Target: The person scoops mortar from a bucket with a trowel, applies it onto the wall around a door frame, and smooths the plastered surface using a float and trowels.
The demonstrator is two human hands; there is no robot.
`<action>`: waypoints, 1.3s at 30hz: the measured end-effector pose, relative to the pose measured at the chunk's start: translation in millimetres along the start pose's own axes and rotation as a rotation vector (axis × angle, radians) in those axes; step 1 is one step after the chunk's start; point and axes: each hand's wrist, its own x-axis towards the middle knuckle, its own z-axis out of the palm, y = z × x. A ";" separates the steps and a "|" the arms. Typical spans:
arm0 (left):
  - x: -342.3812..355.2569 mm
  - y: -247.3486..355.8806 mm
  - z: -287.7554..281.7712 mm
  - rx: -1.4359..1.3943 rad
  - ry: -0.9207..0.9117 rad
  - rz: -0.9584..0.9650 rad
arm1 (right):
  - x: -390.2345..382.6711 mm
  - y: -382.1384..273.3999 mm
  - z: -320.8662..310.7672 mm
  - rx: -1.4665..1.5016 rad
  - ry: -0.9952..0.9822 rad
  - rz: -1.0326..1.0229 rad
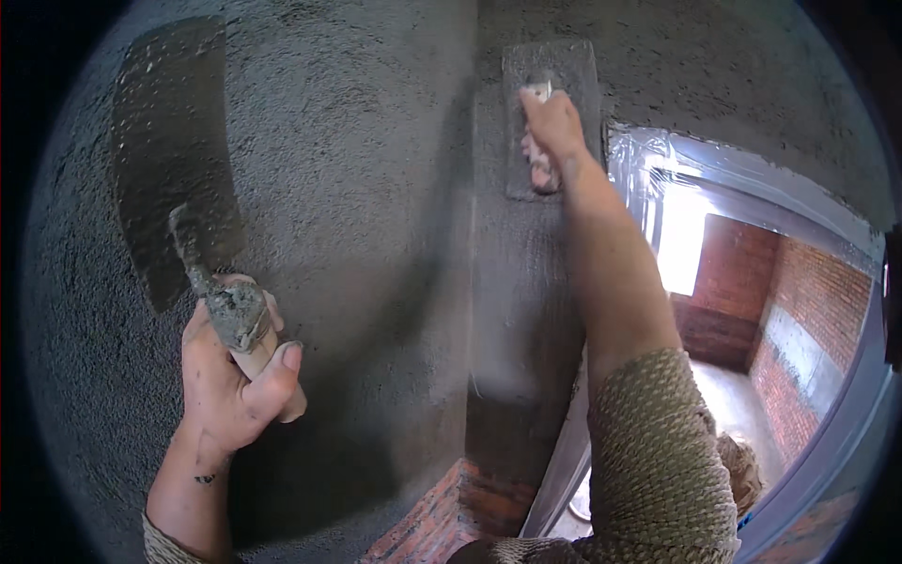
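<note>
My left hand (225,385) is wrapped around the pale handle of a trowel (174,132). Wet mortar cakes its neck, and its long dark blade, dotted with shiny specks, points up in front of the left wall. Up and to the right, my right hand (556,132) grips the pale handle of a plastering float (583,70). The float's rectangular grey plate lies against the plastered wall (512,273) beside the inner corner, above and left of a door opening. Both hands are closed on their tools.
Grey plaster (366,122) covers the left wall, with bare brick (432,517) low down. On the right, a doorframe (752,174) wrapped in clear plastic opens onto a brick-walled room (827,282) with a bright window (684,235).
</note>
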 end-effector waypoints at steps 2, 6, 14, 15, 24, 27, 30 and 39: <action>0.4 -1.0 -1.3 0.055 0.014 0.042 | 25.4 -9.3 -2.5 0.046 -0.086 0.064; 1.5 -2.3 -3.4 0.084 -0.018 0.056 | 54.2 -31.0 -6.1 0.101 -0.168 0.147; -0.3 -4.1 0.1 0.073 0.027 0.060 | -0.7 -23.4 -3.8 -0.042 -0.171 0.143; -0.1 -4.3 -0.6 0.062 0.015 0.048 | -19.6 -18.6 -2.7 -0.088 -0.150 0.126; 0.3 -1.5 0.6 -0.031 0.000 0.002 | -269.3 70.9 -12.2 0.034 -0.168 0.433; -0.6 -1.6 2.1 -0.022 0.018 0.021 | -356.1 105.9 -16.4 -0.043 -0.094 0.353; -2.6 0.7 3.2 -0.046 0.007 -0.028 | -433.5 121.1 -34.2 -0.233 -0.185 0.293; 0.3 1.3 4.3 -0.071 -0.002 -0.009 | -345.7 79.2 -33.6 0.112 -0.258 0.375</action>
